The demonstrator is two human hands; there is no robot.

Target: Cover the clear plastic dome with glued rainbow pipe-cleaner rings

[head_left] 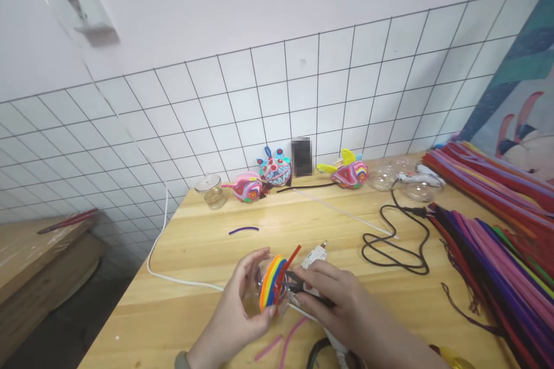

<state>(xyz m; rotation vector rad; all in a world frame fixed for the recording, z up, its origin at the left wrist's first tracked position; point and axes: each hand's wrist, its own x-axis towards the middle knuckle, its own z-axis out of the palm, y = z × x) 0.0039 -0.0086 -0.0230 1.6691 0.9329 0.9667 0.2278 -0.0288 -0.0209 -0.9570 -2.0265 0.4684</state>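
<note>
My left hand (242,300) grips a clear plastic ball (283,291) from the left side, fingers over the top and thumb below. Bands of orange, yellow, green and blue pipe cleaner (271,282) run across the ball. A red pipe cleaner (293,256) lies along them, its free end sticking up to the right. My right hand (331,294) is closed around a dark scissors-like tool (294,281), whose tip meets the red strip; the fingers cover its handles. A white glue gun (315,255) is partly hidden behind and beneath that hand.
Finished fish (247,187) and a toothy blue-pink figure (276,169) stand along the back, beside a glass cup (211,190). Clear ball halves (419,187), a black cable (396,253) and pipe-cleaner bundles (480,265) occupy the right. A purple piece (243,230) and pink scraps (268,348) lie about.
</note>
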